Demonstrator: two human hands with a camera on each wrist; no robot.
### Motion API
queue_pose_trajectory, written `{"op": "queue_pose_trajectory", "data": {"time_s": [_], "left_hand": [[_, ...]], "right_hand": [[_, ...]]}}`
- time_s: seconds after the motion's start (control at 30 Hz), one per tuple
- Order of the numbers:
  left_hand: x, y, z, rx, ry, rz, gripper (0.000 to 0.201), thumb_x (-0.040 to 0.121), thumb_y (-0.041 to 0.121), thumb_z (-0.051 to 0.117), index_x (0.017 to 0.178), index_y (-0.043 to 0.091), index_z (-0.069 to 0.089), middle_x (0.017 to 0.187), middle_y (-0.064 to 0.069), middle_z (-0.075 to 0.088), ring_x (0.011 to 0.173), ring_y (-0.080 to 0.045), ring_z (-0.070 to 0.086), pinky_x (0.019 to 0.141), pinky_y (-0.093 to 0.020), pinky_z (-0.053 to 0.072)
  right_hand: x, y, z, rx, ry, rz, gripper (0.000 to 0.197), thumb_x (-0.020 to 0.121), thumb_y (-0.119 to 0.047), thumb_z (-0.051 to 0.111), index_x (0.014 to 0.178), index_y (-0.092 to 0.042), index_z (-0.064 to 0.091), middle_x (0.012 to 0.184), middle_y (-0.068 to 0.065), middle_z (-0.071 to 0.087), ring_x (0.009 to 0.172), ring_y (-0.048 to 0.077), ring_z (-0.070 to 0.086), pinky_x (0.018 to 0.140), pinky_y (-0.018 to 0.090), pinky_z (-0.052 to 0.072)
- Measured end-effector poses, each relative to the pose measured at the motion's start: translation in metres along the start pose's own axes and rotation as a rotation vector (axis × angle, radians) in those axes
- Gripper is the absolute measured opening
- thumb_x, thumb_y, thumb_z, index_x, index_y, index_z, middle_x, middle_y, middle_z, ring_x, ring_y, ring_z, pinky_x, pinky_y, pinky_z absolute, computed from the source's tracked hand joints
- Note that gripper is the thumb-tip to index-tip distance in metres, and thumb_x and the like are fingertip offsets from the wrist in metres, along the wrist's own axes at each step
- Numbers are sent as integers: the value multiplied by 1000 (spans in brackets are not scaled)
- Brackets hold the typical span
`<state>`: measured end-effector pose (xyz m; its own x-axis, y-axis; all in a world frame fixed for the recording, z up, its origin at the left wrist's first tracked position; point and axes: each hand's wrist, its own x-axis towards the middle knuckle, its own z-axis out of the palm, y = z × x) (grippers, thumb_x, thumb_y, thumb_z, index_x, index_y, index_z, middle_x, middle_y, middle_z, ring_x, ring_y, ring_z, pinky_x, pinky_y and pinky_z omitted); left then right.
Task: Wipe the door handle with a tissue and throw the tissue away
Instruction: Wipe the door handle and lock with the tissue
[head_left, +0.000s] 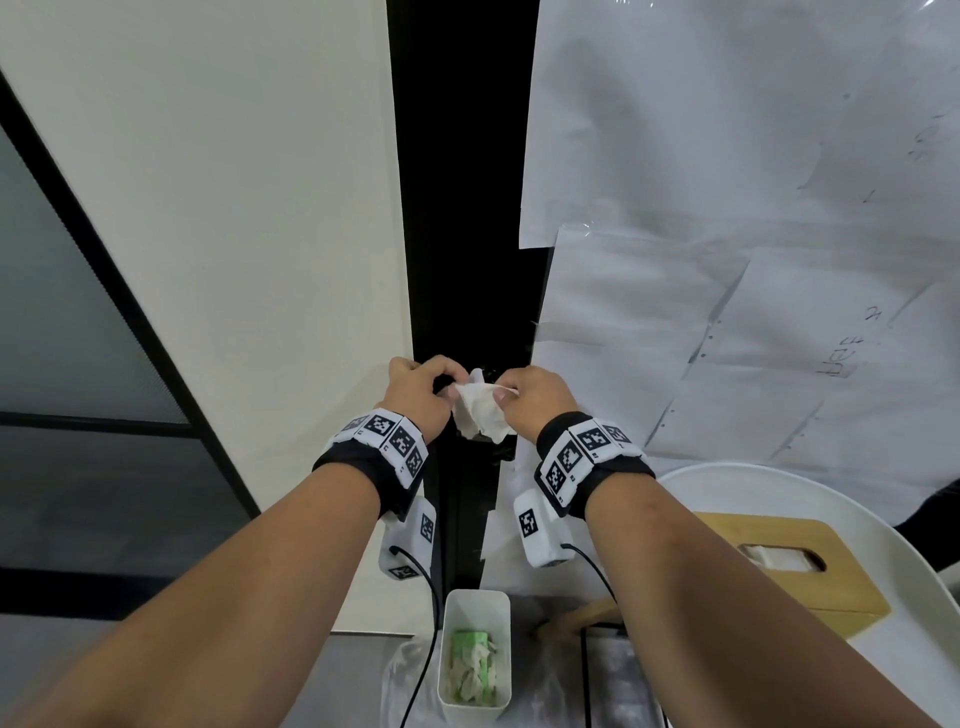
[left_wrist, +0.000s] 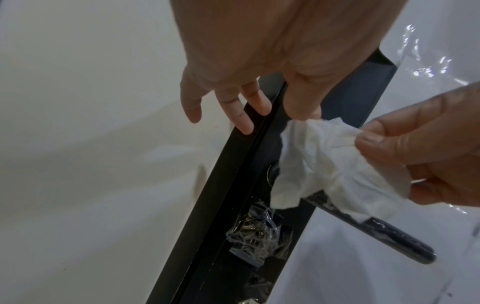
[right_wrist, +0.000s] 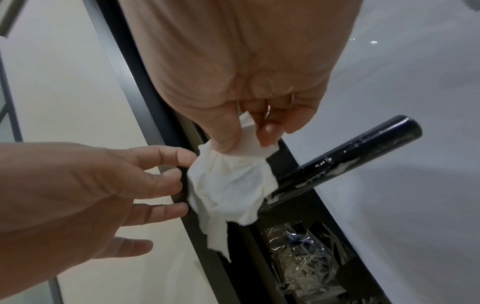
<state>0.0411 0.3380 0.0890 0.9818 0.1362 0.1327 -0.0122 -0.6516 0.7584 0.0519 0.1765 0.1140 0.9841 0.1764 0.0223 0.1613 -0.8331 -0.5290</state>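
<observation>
A crumpled white tissue (head_left: 480, 410) hangs over the inner end of the black door handle (right_wrist: 350, 156), close to the dark door edge. My right hand (right_wrist: 244, 139) pinches the tissue's top corner between thumb and forefinger. From the other side, my left hand (left_wrist: 298, 115) holds the tissue's left edge (left_wrist: 324, 156) at its thumb tip, with the other fingers loosely spread by the door frame. The outer half of the handle (left_wrist: 389, 236) sticks out bare, streaked with pale smears. In the head view the handle is hidden under the tissue and hands.
A small white bin (head_left: 475, 592) with used tissues and something green stands on the floor right below my wrists. A wooden tissue box (head_left: 810, 587) sits on a white round seat (head_left: 883, 519) at the right. Crinkled clear film (right_wrist: 298, 257) covers the lock plate under the handle.
</observation>
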Motion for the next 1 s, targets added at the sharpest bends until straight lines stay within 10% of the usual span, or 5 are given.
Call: {"op": "queue_pose_trajectory", "data": {"time_s": [0.37,0.6,1.0], "left_hand": [[-3,4,-2,330,18,-68,5,89,41,57,88,41,62,110,6,38,98,-13,51,95,-41,42],[8,13,5,266,-36,9,14,93,26,56,97,25,69,95,0,66,79,-15,61,58,-20,43],[14,16,20,156,107,-70,12,87,14,56,85,20,66,69,-4,68,62,-21,65,51,-22,48]], "right_hand": [[-2,-1,-9,-11,15,80,27,87,-4,46,107,-13,62,106,10,64,97,29,61,84,38,54],[-4,16,-5,-242,-27,65,28,85,-3,46,105,-7,65,110,14,55,100,33,58,84,38,52],[-3,29,5,-237,-19,12,26,83,3,48,105,-4,59,108,13,48,91,33,57,82,42,53]]}}
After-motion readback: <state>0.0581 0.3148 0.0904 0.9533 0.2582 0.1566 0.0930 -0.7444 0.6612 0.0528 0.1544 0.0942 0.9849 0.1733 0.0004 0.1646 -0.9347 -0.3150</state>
